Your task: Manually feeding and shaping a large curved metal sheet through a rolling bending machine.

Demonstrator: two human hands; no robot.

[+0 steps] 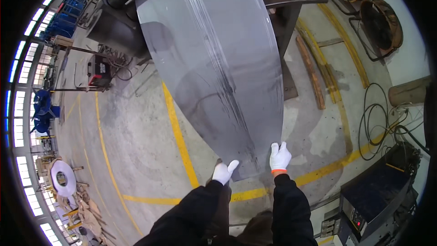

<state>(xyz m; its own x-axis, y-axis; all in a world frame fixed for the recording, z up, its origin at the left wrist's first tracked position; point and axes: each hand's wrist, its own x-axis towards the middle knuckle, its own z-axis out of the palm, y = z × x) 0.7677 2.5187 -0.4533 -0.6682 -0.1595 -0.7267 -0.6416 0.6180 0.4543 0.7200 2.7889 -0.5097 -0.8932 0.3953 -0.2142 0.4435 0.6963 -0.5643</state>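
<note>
Left hand [224, 171], white-gloved, grips the near lower edge of the grey steel sheet [214, 64] | right hand [279, 156] lies open, flat on it | sheet slopes above the concrete floor [141, 141], crossing a yellow line [177, 132].

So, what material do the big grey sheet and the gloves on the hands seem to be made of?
The big grey sheet looks like thin sheet metal, probably steel: smooth, dull-glossy, reflecting light streaks and carrying dark scuff marks along its length. The left hand and right hand, both at its near edge, wear white gloves that look like knitted cotton; the right one has an orange cuff. The weave is too small to confirm.
</note>
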